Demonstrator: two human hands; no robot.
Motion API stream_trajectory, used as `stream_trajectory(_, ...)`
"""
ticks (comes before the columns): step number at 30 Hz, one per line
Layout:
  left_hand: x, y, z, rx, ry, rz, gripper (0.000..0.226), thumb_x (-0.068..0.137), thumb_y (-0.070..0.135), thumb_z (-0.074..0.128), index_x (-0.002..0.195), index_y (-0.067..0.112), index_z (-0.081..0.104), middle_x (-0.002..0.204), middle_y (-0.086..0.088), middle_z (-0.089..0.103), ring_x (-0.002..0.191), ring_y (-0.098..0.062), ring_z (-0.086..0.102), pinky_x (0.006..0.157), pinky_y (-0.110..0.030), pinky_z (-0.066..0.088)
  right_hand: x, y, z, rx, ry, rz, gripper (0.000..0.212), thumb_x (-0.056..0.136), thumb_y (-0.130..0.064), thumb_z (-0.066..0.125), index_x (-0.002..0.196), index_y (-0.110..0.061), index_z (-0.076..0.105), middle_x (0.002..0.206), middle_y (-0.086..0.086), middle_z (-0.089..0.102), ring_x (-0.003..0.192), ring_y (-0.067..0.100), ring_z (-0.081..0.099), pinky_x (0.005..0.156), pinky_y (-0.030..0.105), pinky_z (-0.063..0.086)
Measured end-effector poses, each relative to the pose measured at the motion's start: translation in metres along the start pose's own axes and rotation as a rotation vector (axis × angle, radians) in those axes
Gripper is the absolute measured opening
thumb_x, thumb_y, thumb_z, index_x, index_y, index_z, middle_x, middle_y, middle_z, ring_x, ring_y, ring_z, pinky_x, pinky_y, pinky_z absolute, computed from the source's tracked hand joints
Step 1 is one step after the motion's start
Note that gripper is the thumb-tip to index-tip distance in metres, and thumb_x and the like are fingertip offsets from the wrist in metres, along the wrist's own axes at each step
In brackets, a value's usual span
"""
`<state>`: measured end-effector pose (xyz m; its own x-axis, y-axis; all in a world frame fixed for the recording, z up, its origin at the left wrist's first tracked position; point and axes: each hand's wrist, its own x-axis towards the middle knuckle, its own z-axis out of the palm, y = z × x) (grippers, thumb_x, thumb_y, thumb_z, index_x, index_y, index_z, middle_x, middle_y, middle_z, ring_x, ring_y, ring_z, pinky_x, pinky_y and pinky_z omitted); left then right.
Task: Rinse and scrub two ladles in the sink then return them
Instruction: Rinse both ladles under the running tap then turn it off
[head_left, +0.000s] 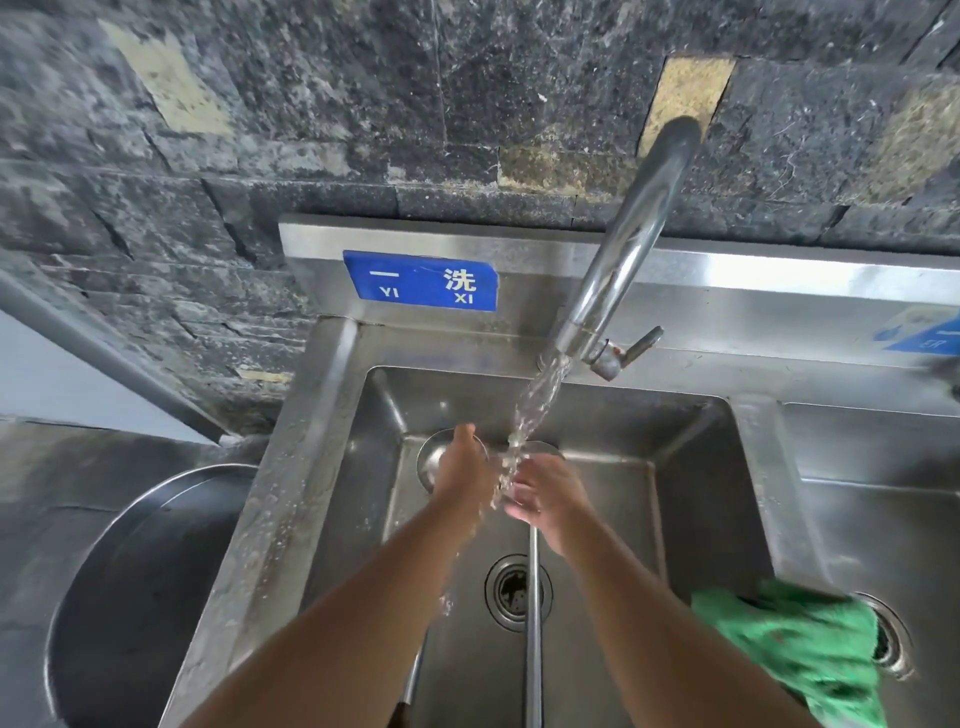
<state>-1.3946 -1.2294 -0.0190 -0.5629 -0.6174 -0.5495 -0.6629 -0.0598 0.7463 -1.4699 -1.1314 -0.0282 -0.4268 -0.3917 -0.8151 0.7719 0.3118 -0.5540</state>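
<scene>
Ladles: two long-handled stainless-steel ladles, left ladle (430, 460) and right ladle (533, 613), bowls in the steel sink (691, 467) under running water (535, 400).
Sign: blue plate (421, 280), "一 洗 / YI XI".
Left hand (465, 467): over left ladle bowl; finger opening cannot be told.
Right hand (548, 493): fingers curled round right ladle.

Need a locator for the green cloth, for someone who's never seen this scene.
Start at the steel double sink under the dark stone wall; follow the divider between its basins toward the near right. The green cloth lies crumpled over that divider, next to the right basin's drain; it is the only soft, green thing among bare steel.
</scene>
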Motion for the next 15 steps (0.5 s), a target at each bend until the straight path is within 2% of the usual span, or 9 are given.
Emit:
stream_trajectory(1,-0.007,-0.017,-0.002,-0.003,0.001,-0.046,0.055,0.094,0.039,0.048,0.141,0.01,0.043,0.134,-0.018,0.057,0.117,-0.035,0.059,0.101,-0.047,0.05,0.001,0.014,0.01,-0.003,-0.02,0.054,0.016,0.101,-0.01,0.042,0.095,-0.007,0.056,0.08,0.007,0.056,0.067,0.017,0.055,0.061,0.03,0.049)
stream_trajectory(2,-0.019,-0.026,-0.005,0.002,0.002,-0.065,0.052,0.094,0.037,0.051,0.139,0.011,0.045,0.132,-0.015,0.059,0.11,-0.029,0.061,0.096,-0.037,0.053,0.001,0.026,0.018,0.002,-0.007,0.087,0.019,0.101,-0.012,0.04,0.091,-0.009,0.056,0.077,0.005,0.056,0.065,0.016,0.053,0.06,0.029,0.046)
stream_trajectory(4,-0.034,-0.054,-0.008,0.113,0.074,-0.067,0.046,0.09,0.023,0.065,0.132,0.012,0.047,0.116,-0.006,0.064,0.089,-0.014,0.061,0.068,-0.015,0.051,0.002,0.051,0.037,0.029,0.032,0.115,0.024,0.099,-0.01,0.04,0.081,-0.011,0.055,0.071,0.004,0.053,0.058,0.016,0.047,0.053,0.026,0.035)
stream_trajectory(5,-0.039,-0.067,-0.009,0.153,0.111,-0.063,0.046,0.088,0.021,0.069,0.129,0.012,0.049,0.11,-0.004,0.065,0.085,-0.013,0.061,0.06,-0.016,0.048,0.003,0.063,0.046,0.066,0.051,0.119,0.026,0.099,-0.009,0.041,0.078,-0.01,0.056,0.068,0.005,0.051,0.055,0.017,0.043,0.052,0.025,0.03)
stream_trajectory(6,-0.047,-0.077,-0.012,0.161,0.116,-0.101,0.045,0.088,0.024,0.069,0.127,0.012,0.049,0.108,-0.005,0.065,0.087,-0.016,0.063,0.061,-0.022,0.048,0.003,0.074,0.055,0.076,0.063,0.121,0.025,0.099,-0.009,0.044,0.076,-0.01,0.056,0.067,0.005,0.05,0.054,0.017,0.043,0.051,0.025,0.03)
stream_trajectory(9,-0.053,-0.11,-0.013,0.164,0.081,-0.219,0.047,0.092,0.031,0.062,0.13,0.008,0.045,0.129,-0.013,0.059,0.113,-0.027,0.059,0.082,-0.029,0.045,0.012,0.1,0.078,-0.042,0.114,0.112,0.011,0.094,-0.019,0.06,0.092,-0.009,0.055,0.073,0.006,0.051,0.06,0.02,0.049,0.052,0.027,0.037)
stream_trajectory(11,-0.05,-0.129,-0.012,0.17,0.028,-0.276,0.053,0.093,0.034,0.06,0.135,0.009,0.041,0.137,-0.012,0.055,0.124,-0.028,0.055,0.087,-0.03,0.043,0.026,0.114,0.09,-0.135,0.163,0.12,0.027,0.091,-0.028,0.063,0.107,-0.007,0.057,0.086,0.009,0.053,0.075,0.023,0.054,0.059,0.028,0.039)
stream_trajectory(13,-0.038,-0.149,-0.01,0.198,0.011,-0.314,0.053,0.094,0.035,0.058,0.136,0.009,0.041,0.137,-0.013,0.056,0.123,-0.029,0.056,0.089,-0.032,0.045,0.042,0.127,0.094,-0.192,0.168,0.14,0.03,0.094,-0.026,0.06,0.11,-0.001,0.059,0.089,0.01,0.054,0.079,0.022,0.054,0.059,0.028,0.038)
stream_trajectory(15,-0.028,-0.16,-0.006,0.171,0.002,-0.342,0.049,0.094,0.031,0.058,0.134,0.009,0.043,0.131,-0.013,0.059,0.118,-0.032,0.06,0.085,-0.033,0.046,0.048,0.132,0.09,-0.119,0.157,0.138,0.013,0.098,-0.021,0.055,0.1,-0.009,0.056,0.083,0.002,0.052,0.081,0.017,0.053,0.062,0.021,0.039)
